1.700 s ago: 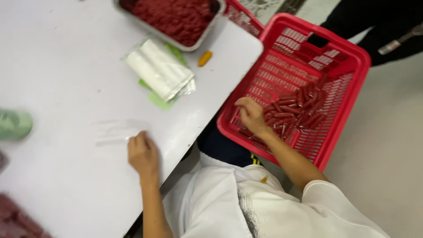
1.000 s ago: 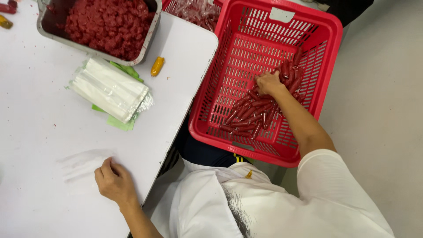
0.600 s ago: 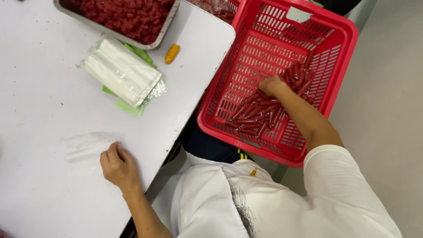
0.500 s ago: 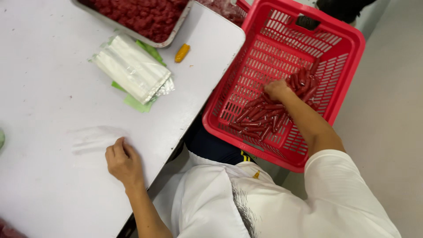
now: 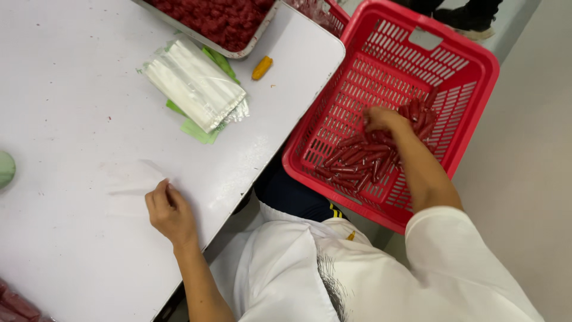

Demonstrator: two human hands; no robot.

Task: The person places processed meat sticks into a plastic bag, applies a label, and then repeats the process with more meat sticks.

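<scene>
My left hand (image 5: 170, 211) lies on the white table (image 5: 71, 95) near its front edge, fingers curled onto the corner of a thin clear bag (image 5: 132, 188) that lies flat. My right hand (image 5: 384, 119) reaches down into a red plastic basket (image 5: 471, 131) beside the table. Its fingers are buried in a pile of red sausages (image 5: 357, 161), so what they grip is hidden.
A stack of clear bags (image 5: 193, 83) lies on a green sheet (image 5: 193, 128). Behind it stands a metal tray (image 5: 250, 50) of red pieces, with an orange piece (image 5: 262, 67) beside it. A green object (image 5: 5, 170) shows at the left edge, red packets (image 5: 15, 301) bottom left.
My right hand has moved from the basket's near corner up toward the far part of the sausage pile. My left hand stays on the clear bag. The camera view has shifted.
</scene>
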